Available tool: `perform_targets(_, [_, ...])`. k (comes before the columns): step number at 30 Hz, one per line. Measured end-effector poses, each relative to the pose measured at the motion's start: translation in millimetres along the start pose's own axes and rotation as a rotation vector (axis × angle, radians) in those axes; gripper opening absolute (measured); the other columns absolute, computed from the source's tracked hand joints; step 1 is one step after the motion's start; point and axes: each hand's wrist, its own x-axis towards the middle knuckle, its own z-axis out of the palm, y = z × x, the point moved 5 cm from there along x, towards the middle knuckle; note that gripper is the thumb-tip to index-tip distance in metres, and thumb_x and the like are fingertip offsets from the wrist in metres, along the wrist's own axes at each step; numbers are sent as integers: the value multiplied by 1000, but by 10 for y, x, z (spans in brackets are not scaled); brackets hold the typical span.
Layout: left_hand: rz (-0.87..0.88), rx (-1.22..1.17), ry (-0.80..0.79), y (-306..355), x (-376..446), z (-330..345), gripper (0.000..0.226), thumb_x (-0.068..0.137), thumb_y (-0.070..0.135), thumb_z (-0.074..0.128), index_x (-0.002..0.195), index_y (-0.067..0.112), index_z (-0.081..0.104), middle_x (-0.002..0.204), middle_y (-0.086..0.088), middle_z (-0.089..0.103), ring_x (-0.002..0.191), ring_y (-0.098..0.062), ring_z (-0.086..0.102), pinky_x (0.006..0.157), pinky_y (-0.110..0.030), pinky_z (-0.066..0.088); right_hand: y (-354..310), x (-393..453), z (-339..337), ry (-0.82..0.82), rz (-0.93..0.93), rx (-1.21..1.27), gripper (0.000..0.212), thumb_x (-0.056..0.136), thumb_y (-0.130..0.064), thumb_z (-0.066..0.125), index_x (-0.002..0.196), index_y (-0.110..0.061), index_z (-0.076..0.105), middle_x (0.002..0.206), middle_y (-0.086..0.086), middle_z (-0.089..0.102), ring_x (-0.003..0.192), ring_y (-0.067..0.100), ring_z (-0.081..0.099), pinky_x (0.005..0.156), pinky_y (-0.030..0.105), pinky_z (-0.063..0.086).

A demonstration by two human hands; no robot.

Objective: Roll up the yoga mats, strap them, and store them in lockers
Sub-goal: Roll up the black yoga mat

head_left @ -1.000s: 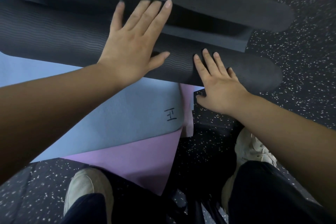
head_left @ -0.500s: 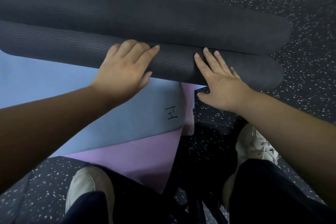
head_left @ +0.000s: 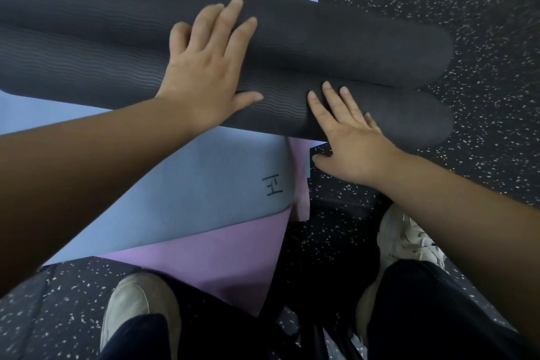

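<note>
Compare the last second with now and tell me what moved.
The left hand drew back to the roll's near side, fingers curled, then reached forward again, flat across the black mat. The roll grew thicker as the unrolled part shrank. The right hand stayed flat near the roll's end; the blue mat and purple mat stayed put.

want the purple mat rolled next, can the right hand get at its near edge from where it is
Probably yes. The right hand lies flat on the black mat, and the purple mat shows bare just below it, though the blue mat covers most of the rest.
</note>
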Motion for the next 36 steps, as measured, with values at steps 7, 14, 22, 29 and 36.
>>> perform_targets(7, [-33,11,-59,-62,137,-6,114,67,64,69,151,9,14,154,-16,16,145,-31,9,114,-50,10,-23,-13,20,0,-5,5,98,88,-30,59,149,-33,-18,154,-9,-31,143,17,-27,117,50,2])
perform_targets(14, [-45,82,-104,-74,261,-33,107,68,67,64,149,12,20,144,-10,38,129,-32,30,104,-49,22,-41,-3,26,-11,5,-5,99,87,-31,59,149,-33,-19,154,-10,-32,142,17,-28,117,51,1])
perform_targets(22, [19,20,71,-100,308,-207,57,85,53,53,118,6,52,106,-17,61,106,-36,46,96,-46,22,-17,-33,20,-9,-7,-5,99,87,-31,59,149,-33,-19,153,-10,-32,142,16,-28,118,51,3])
perform_targets(29, [48,-73,124,23,155,-327,62,73,58,58,109,7,57,93,-14,64,96,-36,51,86,-44,24,-8,-6,-48,62,-14,18,93,88,-29,58,151,-32,-11,156,-3,-9,145,18,-12,118,49,13])
perform_targets(36, [1,-148,-24,27,93,-134,68,80,53,63,129,8,49,117,-17,53,108,-39,51,99,-46,33,2,-25,-71,159,-15,66,83,87,-26,59,153,-18,9,148,4,14,142,20,10,112,38,31])
